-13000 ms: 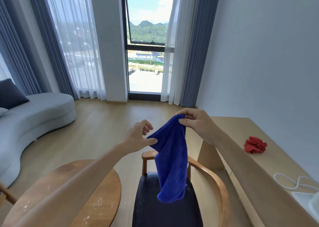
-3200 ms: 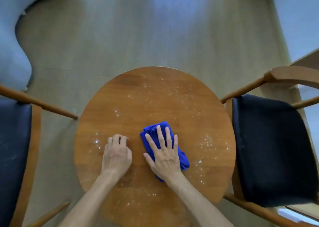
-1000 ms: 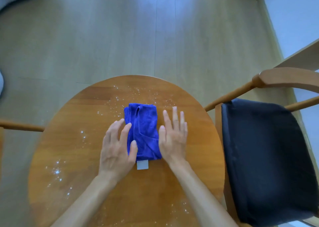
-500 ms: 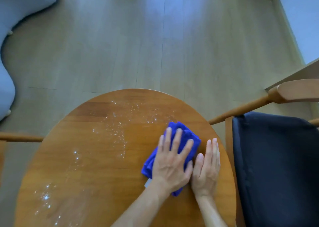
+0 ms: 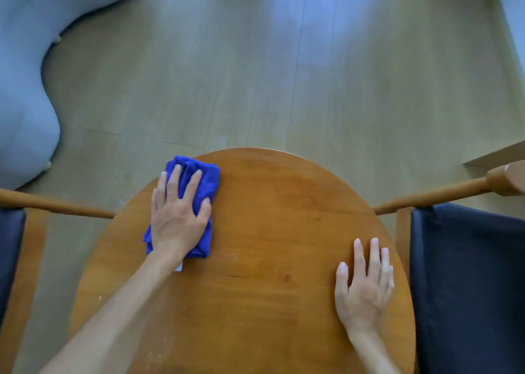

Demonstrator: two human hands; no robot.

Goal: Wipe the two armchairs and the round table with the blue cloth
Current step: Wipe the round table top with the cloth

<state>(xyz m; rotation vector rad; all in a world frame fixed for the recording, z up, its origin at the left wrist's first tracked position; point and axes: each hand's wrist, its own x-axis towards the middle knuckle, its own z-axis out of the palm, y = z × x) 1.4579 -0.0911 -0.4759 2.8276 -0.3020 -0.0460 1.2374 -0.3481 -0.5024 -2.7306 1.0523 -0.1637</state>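
The cloth [image 5: 196,194] is a deep, saturated blue, with a small white tag [image 5: 179,267] at its near edge. The round counter [image 5: 278,231] is warm orange-brown wood with a faint grain and a few pale specks near the front. Both armchairs have the same honey-brown wooden frames, the right armchair [image 5: 468,282] and the left armchair [image 5: 11,245] each carrying a dark navy, almost black seat. The floor [image 5: 312,75] is pale, greyish-tan wood planking. The sofa [image 5: 25,75] is light blue-grey.

Surface [image 5: 270,231]: warm wood, smooth, semi-gloss. Blue cloth [image 5: 206,180]: fuzzy microfibre-looking fabric, matt. Armchairs: wood frames [image 5: 431,196], dark matt seat pad [image 5: 468,274]. Floor [image 5: 312,75]: pale wood-look planks w/ soft sheen. Sofa [image 5: 25,75]: grey matt upholstery.
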